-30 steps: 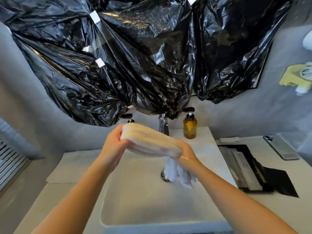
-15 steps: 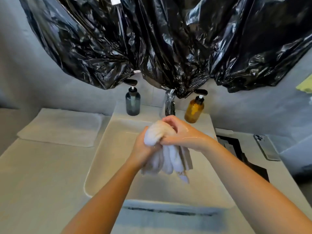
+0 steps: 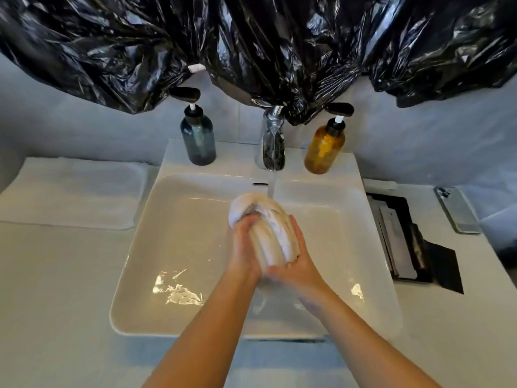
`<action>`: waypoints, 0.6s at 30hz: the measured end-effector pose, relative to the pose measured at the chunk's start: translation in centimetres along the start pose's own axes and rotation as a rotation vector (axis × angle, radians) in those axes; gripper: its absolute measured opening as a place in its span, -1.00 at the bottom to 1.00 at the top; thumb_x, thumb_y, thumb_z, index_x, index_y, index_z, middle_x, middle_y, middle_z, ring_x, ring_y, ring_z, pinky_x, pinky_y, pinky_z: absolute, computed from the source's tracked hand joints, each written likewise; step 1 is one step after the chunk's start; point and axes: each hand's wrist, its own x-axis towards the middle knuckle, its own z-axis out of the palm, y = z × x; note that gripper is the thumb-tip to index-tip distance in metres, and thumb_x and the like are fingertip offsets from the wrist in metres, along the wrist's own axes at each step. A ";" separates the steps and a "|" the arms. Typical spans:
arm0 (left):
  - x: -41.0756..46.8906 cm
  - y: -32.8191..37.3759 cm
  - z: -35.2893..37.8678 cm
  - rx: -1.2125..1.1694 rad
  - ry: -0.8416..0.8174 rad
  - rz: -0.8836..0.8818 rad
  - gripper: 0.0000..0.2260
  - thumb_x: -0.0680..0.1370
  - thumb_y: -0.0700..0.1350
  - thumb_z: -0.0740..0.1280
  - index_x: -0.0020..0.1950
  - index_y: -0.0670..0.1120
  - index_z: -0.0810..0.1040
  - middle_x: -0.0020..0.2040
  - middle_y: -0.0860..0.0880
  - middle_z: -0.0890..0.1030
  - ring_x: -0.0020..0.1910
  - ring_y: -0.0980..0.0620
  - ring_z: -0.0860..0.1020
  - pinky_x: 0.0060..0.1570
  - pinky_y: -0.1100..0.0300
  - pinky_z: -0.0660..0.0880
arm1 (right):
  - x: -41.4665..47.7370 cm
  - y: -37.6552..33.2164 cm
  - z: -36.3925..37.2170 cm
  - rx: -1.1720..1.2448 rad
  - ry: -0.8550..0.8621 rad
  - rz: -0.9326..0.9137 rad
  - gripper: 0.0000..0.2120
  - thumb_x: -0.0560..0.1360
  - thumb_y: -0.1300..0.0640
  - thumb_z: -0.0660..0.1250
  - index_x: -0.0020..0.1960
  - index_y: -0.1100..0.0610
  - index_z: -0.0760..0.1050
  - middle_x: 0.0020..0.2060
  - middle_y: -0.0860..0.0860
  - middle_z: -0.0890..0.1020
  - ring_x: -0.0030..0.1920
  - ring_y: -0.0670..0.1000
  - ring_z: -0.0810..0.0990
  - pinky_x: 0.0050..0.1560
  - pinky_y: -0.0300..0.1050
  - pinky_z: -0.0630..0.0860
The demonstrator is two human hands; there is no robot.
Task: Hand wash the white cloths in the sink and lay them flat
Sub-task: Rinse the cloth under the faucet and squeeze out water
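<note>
Countertop [image 3: 56, 275] is seen from above, with a folded white towel [image 3: 72, 191] laid flat at the far left. A blue bottle [image 3: 198, 141] is stood behind the sink [image 3: 167, 247]. Over the basin, a bunched white cloth [image 3: 268, 228] is clasped between the left hand [image 3: 242, 247] and the right hand [image 3: 299, 264], fingers curled round it, under water run from the tap [image 3: 272, 147]. An amber bottle [image 3: 324, 149] and a phone [image 3: 458, 210] are placed further right. If the cloth is squeezed hard, water could be splashed onto the phone.
</note>
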 end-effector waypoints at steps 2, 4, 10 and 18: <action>1.4 -0.2 -0.7 0.108 -0.083 0.108 -0.63 0.50 0.06 0.36 0.19 -0.15 0.55 0.09 -0.22 0.65 0.09 -0.18 0.64 0.11 -0.10 0.57 | 1.0 -0.1 -0.5 -0.058 -0.046 0.046 -0.03 0.18 -0.01 0.66 0.49 -0.16 0.29 0.29 -0.14 0.58 0.26 -0.13 0.59 0.12 -0.07 0.62; 2.7 0.2 -2.5 0.323 -0.196 0.167 -0.45 0.42 0.17 0.43 0.25 -0.16 0.49 0.14 -0.20 0.63 0.12 -0.12 0.64 0.08 -0.06 0.60 | 1.9 -0.7 -1.3 0.031 -0.087 0.178 -0.32 0.32 0.14 0.61 0.38 0.02 0.44 0.07 -0.03 0.71 0.06 -0.04 0.70 -0.05 -0.06 0.66; 7.1 1.3 -5.4 0.212 -0.334 0.136 -0.24 0.32 0.28 0.53 0.32 -0.14 0.42 0.23 -0.19 0.57 0.19 -0.10 0.58 0.10 0.03 0.58 | 4.2 -1.0 -3.5 0.518 -0.488 0.479 -0.63 0.06 -0.03 0.72 -0.23 0.07 0.69 -0.37 -0.01 0.64 -0.37 -0.04 0.57 -0.31 -0.22 0.47; 8.5 2.8 -1.2 0.271 -0.345 -0.001 -0.69 0.41 0.00 0.48 0.10 -0.07 0.58 -0.08 -0.07 0.69 -0.03 -0.05 0.64 0.02 0.06 0.59 | 5.9 -1.9 -4.2 0.110 -0.599 0.527 -0.24 -0.11 -0.20 0.75 -0.04 0.12 0.61 -0.35 0.04 0.59 -0.39 -0.03 0.54 -0.38 -0.17 0.49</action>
